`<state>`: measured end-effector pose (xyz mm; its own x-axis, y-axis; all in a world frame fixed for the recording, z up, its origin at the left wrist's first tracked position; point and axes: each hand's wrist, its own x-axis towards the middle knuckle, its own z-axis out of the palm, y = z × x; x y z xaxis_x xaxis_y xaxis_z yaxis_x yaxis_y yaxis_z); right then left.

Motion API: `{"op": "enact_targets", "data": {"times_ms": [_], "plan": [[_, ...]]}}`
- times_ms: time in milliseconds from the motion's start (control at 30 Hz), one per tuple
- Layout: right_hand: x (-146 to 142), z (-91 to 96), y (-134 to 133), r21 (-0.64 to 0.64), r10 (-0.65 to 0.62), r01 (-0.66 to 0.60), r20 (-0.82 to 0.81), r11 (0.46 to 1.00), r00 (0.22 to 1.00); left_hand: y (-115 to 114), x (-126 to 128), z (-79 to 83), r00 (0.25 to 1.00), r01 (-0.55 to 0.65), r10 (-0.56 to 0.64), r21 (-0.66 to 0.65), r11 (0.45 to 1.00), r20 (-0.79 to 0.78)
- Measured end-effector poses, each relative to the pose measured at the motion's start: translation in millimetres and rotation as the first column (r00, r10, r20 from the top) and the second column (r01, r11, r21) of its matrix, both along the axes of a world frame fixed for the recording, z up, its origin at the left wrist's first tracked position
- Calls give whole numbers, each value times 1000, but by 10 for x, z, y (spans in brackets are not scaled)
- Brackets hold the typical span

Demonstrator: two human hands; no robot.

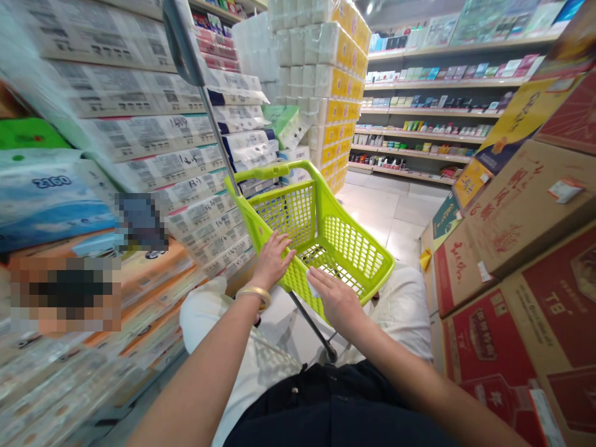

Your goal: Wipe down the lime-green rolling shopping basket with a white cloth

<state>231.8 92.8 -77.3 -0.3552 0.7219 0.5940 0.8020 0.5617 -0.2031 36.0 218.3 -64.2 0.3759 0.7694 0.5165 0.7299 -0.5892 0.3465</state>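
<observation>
A lime-green shopping basket [321,186] on a wheeled metal frame [316,326] stands between my knees. Its slatted floor shows bare through the opening. My left hand [274,257], with a gold bangle [254,295] at the wrist, lies on the near left rim with its fingers stretched out. Against the near rim, my right hand [338,301] presses a small white wipe [313,285], mostly covered by the fingers. A grey pole with a looped handle [184,46] rises from the basket's left side.
Stacked tissue packs [162,130] wall in the left side. Yellow-and-white paper bundles [326,93] are piled ahead. Red and brown cartons [507,223] crowd the right. Shelves of small boxed goods [437,102] stand at the back, beyond a tiled floor [377,202].
</observation>
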Motion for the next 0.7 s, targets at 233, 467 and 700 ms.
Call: {"op": "enact_targets", "data": {"times_ms": [233, 467, 700], "plan": [[266, -159, -450, 41, -16, 18, -47, 999, 999, -41, 42, -15, 999, -16, 16, 15, 1000, 29], [4, -15, -46, 4, -35, 35, -25, 999, 999, -45, 49, -26, 999, -16, 16, 16, 1000, 36], [72, -74, -178, 46, -18, 20, -56, 999, 998, -74, 38, 5, 1000, -13, 13, -9, 1000, 25]]}}
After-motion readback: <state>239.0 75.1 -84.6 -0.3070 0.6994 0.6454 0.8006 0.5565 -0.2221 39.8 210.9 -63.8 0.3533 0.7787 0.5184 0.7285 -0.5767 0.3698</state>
